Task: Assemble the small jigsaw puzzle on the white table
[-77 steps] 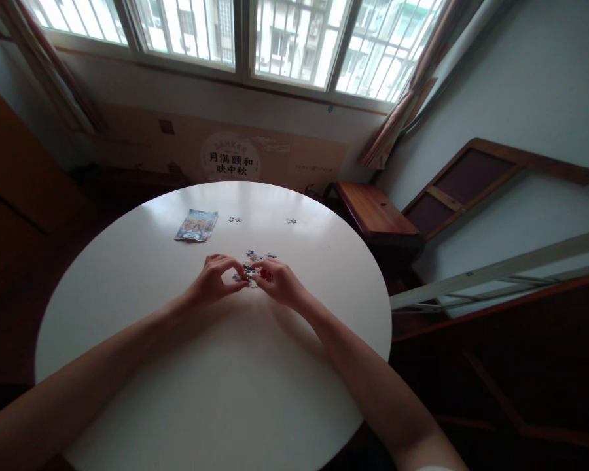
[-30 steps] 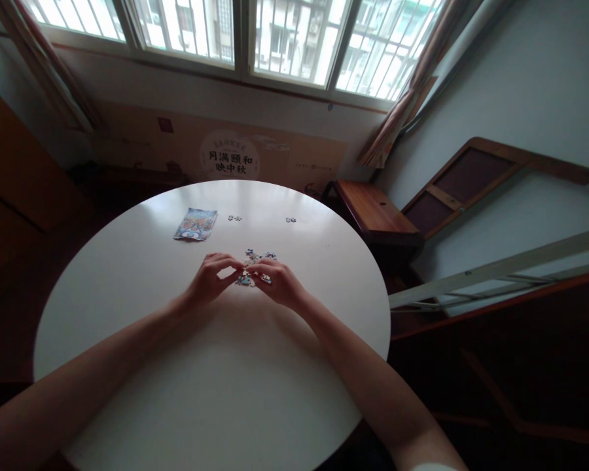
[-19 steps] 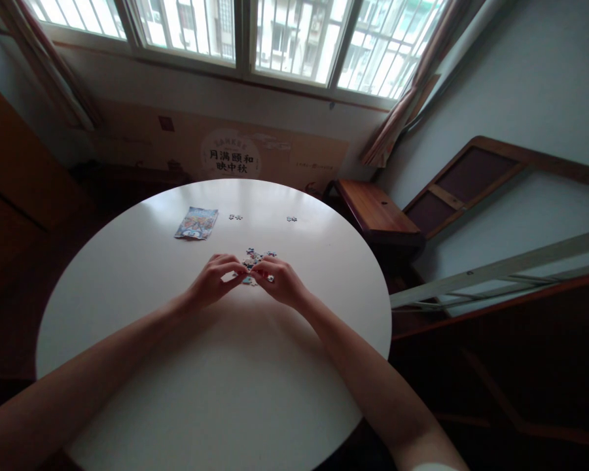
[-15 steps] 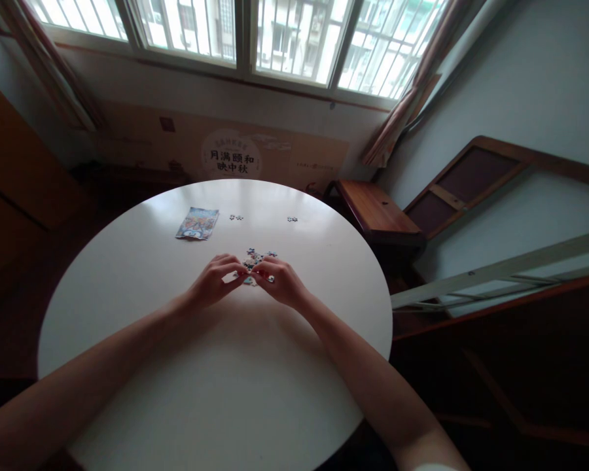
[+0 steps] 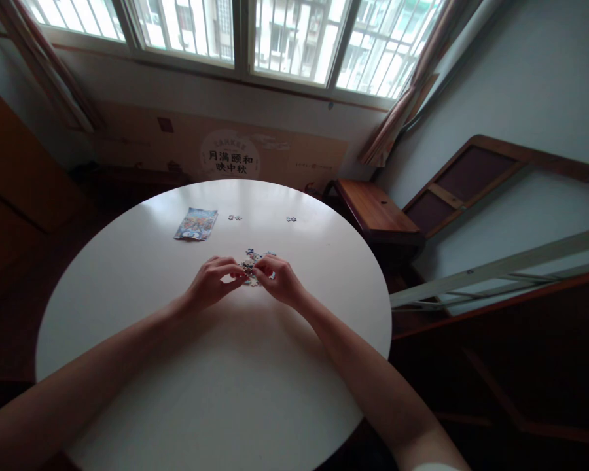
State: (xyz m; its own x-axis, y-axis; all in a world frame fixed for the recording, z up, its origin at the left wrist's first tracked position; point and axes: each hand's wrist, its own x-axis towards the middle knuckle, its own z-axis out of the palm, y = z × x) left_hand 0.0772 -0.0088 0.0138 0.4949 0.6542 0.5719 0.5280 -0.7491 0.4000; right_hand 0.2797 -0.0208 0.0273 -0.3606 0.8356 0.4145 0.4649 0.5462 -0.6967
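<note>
A small heap of coloured jigsaw pieces point(image 5: 251, 260) lies near the middle of the round white table point(image 5: 216, 366). My left hand point(image 5: 210, 282) and my right hand point(image 5: 278, 280) meet at the heap's near edge, fingertips almost touching. Both hands are curled in a pinch on jigsaw pieces held between them. The pieces under the fingers are partly hidden.
A printed picture card point(image 5: 196, 224) lies farther back on the left. Two stray pieces point(image 5: 234, 218) point(image 5: 291, 219) rest near the table's far side. A wooden stool point(image 5: 375, 212) and leaning wooden frames point(image 5: 471, 180) stand to the right, under a barred window point(image 5: 255, 36).
Both hands stay at the heap; the fingertips have shifted slightly and closed together on the pieces. The rest of the table is unchanged.
</note>
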